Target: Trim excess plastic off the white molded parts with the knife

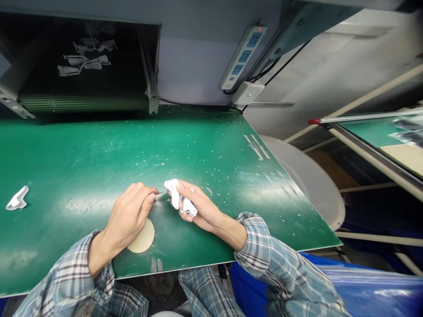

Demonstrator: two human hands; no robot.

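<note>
My left hand [130,211] is closed in a pinch over the green table. A thin dark pointed tip [160,192] sticks out from between its thumb and forefinger; the rest of that tool is hidden in the fingers. My right hand [201,204] grips a white molded plastic piece [172,189], and more white plastic shows under the fingers, perhaps a second piece. The dark tip and the white plastic are a small gap apart. Beneath my left wrist lies a round cream disc [143,237]. Another white plastic piece [18,199] rests alone at the far left.
Small white scraps are scattered over the green table [205,149]. At the back left, a conveyor belt [82,94] carries several white parts. A power strip [243,57] hangs on the wall. Right of the table edge stand a round whitish bin [307,176] and a metal-framed rack [380,163].
</note>
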